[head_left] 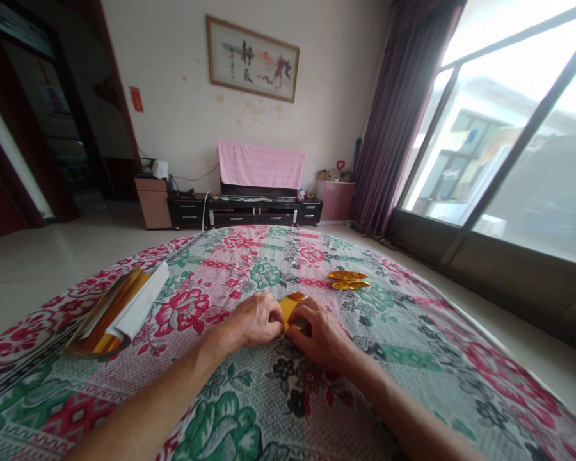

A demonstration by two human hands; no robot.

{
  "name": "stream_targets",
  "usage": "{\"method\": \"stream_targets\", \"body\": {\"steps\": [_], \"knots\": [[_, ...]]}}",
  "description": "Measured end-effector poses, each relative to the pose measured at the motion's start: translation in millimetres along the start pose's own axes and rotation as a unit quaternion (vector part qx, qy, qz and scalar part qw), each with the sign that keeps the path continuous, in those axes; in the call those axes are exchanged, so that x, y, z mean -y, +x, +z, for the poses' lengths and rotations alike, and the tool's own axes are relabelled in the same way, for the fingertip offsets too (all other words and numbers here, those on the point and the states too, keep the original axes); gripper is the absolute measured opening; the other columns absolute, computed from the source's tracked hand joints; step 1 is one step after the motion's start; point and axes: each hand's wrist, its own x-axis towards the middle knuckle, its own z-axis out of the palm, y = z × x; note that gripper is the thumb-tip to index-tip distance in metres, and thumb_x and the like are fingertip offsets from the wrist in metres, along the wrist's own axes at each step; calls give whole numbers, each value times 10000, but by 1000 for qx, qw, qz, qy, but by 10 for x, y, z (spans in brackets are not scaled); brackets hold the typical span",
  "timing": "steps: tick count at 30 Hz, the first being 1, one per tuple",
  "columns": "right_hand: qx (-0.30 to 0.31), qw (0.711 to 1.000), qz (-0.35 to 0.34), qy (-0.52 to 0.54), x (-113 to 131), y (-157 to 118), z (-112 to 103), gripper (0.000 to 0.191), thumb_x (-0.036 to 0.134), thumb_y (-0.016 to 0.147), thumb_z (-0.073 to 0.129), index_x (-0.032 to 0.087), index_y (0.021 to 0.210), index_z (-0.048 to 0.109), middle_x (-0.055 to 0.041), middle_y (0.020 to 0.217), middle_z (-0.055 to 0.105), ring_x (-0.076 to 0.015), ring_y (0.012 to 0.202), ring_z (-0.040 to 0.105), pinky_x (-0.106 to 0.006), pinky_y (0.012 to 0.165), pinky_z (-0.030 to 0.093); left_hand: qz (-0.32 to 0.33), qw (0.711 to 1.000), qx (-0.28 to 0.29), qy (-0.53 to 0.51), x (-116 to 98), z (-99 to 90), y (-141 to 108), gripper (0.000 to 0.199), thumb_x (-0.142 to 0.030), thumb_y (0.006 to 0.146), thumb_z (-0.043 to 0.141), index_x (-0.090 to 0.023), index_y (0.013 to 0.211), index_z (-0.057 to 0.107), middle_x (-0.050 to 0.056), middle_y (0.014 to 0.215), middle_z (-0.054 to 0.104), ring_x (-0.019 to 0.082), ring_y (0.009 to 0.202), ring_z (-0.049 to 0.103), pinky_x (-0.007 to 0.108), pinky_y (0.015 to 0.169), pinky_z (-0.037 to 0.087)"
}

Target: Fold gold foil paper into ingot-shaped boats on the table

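Note:
A small piece of gold foil paper (292, 307) is pinched between my two hands, low over the flowered cloth. My left hand (256, 320) grips its left edge with thumb and fingers pressed together. On the other side, my right hand (319, 330) is closed on the near right part, its fingertips partly hiding the paper. Beyond my right hand lie two folded gold paper pieces (349, 280), narrow and pointed at the ends, side by side. A stack of gold and white paper sheets (115, 314) rests on the left of the table.
A flowered cloth covers the round table (230, 397). Across the room stands a low black TV cabinet (254, 214), with a pink cloth (262, 164) draped above it. A purple curtain (388, 115) and a large window (504, 147) are on the right.

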Motion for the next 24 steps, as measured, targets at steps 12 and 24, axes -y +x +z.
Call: {"method": "stream_targets", "body": {"steps": [12, 24], "knots": [[-1, 1000, -5, 27, -29, -4, -50, 69, 200, 793, 552, 171, 808, 613, -40, 857, 578, -137, 795, 535, -288, 741, 425, -4, 1000, -11, -10, 2, 26, 1, 191, -246, 666, 512, -190, 730, 683, 31, 785, 606, 142, 722, 541, 252, 667, 428], [-17, 1000, 21, -2, -28, 9, 19, 43, 217, 765, 589, 178, 778, 597, -25, 837, 558, -140, 781, 523, -275, 717, 402, -12, 1000, -2, 0, -16, 13, 1, 207, -246, 659, 500, -188, 732, 685, 42, 804, 612, 152, 736, 547, 254, 676, 430]]}}
